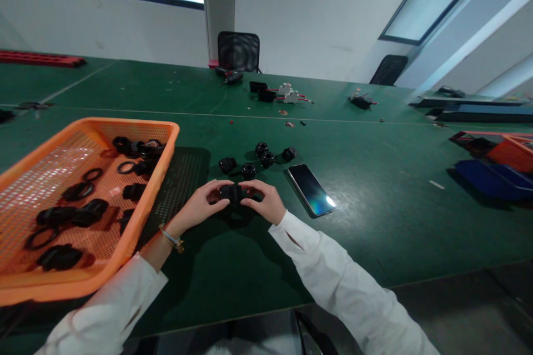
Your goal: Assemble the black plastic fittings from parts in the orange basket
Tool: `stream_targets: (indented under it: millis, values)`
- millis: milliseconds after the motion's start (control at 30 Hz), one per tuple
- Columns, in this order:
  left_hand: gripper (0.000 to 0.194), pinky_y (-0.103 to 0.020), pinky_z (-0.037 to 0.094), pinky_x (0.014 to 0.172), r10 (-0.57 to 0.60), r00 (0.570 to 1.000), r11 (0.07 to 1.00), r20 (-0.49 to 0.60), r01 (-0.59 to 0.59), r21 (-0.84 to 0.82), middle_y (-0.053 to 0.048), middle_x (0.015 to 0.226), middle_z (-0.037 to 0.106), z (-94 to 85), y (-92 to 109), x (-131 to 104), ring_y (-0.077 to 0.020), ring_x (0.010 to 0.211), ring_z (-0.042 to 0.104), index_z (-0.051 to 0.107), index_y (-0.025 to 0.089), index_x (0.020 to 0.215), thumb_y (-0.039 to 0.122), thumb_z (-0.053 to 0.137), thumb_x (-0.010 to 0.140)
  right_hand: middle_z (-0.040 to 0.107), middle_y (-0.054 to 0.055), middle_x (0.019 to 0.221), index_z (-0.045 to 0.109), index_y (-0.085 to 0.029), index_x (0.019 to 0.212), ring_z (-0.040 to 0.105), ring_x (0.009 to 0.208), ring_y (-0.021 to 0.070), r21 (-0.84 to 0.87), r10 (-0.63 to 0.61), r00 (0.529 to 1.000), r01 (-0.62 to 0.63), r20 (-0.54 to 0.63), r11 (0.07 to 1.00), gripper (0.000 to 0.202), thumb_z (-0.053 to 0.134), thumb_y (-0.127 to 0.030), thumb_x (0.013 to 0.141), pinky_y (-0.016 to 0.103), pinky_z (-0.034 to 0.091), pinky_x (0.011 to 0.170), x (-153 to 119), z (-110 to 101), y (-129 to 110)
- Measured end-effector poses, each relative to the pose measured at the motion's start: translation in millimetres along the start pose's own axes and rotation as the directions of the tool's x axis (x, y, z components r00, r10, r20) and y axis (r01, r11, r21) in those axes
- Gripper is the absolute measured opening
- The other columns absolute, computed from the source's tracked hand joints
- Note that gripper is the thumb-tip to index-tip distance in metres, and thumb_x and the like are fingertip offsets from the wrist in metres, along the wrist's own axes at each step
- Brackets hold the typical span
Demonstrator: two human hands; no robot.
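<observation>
Between my two hands, just above the green table (254, 255), is a black cable gland (231, 194). My left hand (206, 202) pinches its left end with thumb and fingers. At its other end the thumb and fingers of my right hand (264, 199) close on it. Past my fingertips lie several more black glands and nuts, among them a ribbed nut (227, 165) and a round ring-shaped part (249, 171). On my left, an orange perforated basket (164, 177) holds loose black fittings and thin black rings (92, 175).
A phone (310, 191) lies right of my right hand. Farther back are black boxes with white connectors (287, 92), a power drill (230, 75) and small scraps. A blue bin (495, 178) stands at the right, and a chair (239, 51) behind the table.
</observation>
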State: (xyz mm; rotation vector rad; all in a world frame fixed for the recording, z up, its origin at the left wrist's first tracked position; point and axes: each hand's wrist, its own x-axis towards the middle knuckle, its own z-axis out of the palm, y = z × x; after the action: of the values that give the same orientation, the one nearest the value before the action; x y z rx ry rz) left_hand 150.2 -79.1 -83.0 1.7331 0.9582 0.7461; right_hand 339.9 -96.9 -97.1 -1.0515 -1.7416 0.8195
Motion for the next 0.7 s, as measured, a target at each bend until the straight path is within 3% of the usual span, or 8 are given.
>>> stream_targets:
  millis: [700]
  values:
    - [0.038,-0.034,0.045,0.083,-0.005,1.000,1.000,0.007,0.005,0.014,-0.006,0.105,0.053,-0.2,4.2,-1.2,-0.0180,0.093,0.053,0.053,0.018,0.104,0.027,0.055,0.068,0.062,0.002,0.078,0.064,-0.021,0.095,0.055,0.069,0.0124,-0.019,0.053,0.998,-0.053,0.014,0.998,0.029,0.065,-0.026,0.067,0.026,0.045,0.066,0.3,-1.3,-1.5]
